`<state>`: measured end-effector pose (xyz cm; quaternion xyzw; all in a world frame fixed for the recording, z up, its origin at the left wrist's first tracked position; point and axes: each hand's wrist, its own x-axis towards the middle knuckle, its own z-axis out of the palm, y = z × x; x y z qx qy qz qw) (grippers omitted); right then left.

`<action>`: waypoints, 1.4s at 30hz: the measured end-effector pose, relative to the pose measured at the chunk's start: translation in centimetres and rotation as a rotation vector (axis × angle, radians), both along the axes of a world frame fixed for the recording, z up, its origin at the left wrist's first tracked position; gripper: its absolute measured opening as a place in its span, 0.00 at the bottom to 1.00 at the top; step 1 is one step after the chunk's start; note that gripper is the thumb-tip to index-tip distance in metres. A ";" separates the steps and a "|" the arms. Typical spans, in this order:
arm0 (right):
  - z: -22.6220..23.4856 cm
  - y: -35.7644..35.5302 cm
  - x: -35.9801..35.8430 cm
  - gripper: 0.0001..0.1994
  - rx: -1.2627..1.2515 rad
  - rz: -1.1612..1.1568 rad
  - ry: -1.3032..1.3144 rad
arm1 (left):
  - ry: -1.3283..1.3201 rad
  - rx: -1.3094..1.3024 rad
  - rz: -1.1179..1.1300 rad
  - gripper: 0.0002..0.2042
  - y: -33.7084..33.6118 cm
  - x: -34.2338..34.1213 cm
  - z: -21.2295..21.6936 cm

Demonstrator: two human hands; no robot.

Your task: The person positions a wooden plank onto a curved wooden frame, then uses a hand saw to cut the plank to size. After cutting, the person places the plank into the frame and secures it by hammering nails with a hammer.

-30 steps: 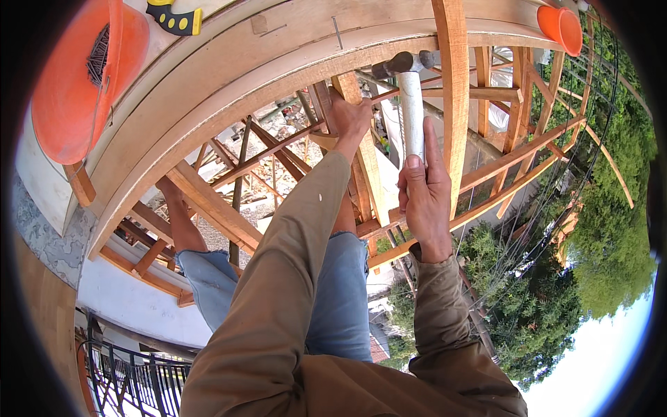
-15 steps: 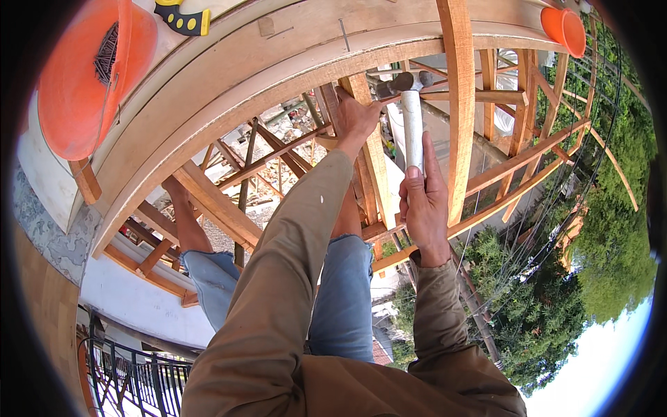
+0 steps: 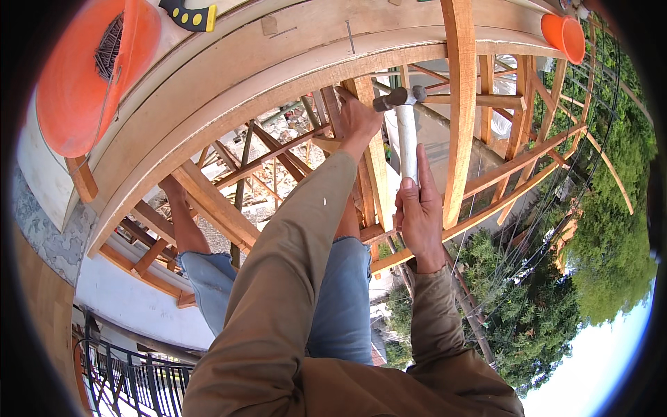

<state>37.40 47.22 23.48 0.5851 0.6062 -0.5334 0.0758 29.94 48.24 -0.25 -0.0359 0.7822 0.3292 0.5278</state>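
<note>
My right hand [image 3: 420, 217] is closed round the pale handle of a hammer [image 3: 408, 142], the thumb lying along it. The dark steel hammer head [image 3: 399, 99] hangs just right of my left hand [image 3: 360, 121], apart from it. That left hand grips a wooden beam [image 3: 376, 174] near its upper end, where it meets the long curved-looking board edge [image 3: 278, 82]. Its fingertips are partly hidden, so anything small under them cannot be made out.
An orange bucket [image 3: 69, 104] holding nails [image 3: 108, 48] lies at the upper left, near a black-and-yellow handle [image 3: 189, 15]. Another orange container [image 3: 564, 38] stands upper right. An upright timber [image 3: 459, 111] rises right of the hammer. Open framing shows a drop below; wires and trees lie right.
The hammer head has come slightly lower in the picture, and my right hand has shifted a little down and left. My left hand stays on the beam.
</note>
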 end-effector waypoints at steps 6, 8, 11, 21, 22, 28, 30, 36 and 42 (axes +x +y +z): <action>0.4 0.7 -0.7 0.30 -0.013 0.032 -0.066 | -0.005 -0.042 -0.048 0.49 0.1 -0.2 0.3; -0.3 1.2 -1.2 0.30 0.046 0.112 -0.076 | -0.004 -0.046 -0.047 0.45 0.2 -0.1 -1.0; -0.8 2.2 -2.1 0.29 0.110 0.237 -0.137 | -0.013 -0.064 -0.026 0.41 0.1 0.4 -1.1; -0.8 13.2 -16.5 0.27 0.441 0.766 -0.062 | -0.058 -0.126 -0.004 0.43 0.5 -1.1 0.4; -0.8 13.7 -17.4 0.26 0.451 0.836 -0.111 | -0.090 -0.122 -0.009 0.43 0.5 -1.6 1.0; -2.3 13.5 -18.5 0.27 0.377 0.934 -0.244 | -0.046 -0.145 0.039 0.49 1.1 -0.2 0.0; -2.8 14.0 -18.7 0.27 0.360 0.967 -0.283 | -0.027 -0.176 0.035 0.48 1.4 0.1 0.1; -0.5 14.3 -21.8 0.26 0.332 0.918 -0.296 | -0.020 -0.134 0.086 0.47 1.3 0.8 -0.9; -0.3 13.7 -24.3 0.25 0.585 0.754 0.149 | 0.028 -0.139 0.105 0.41 1.2 0.8 -1.0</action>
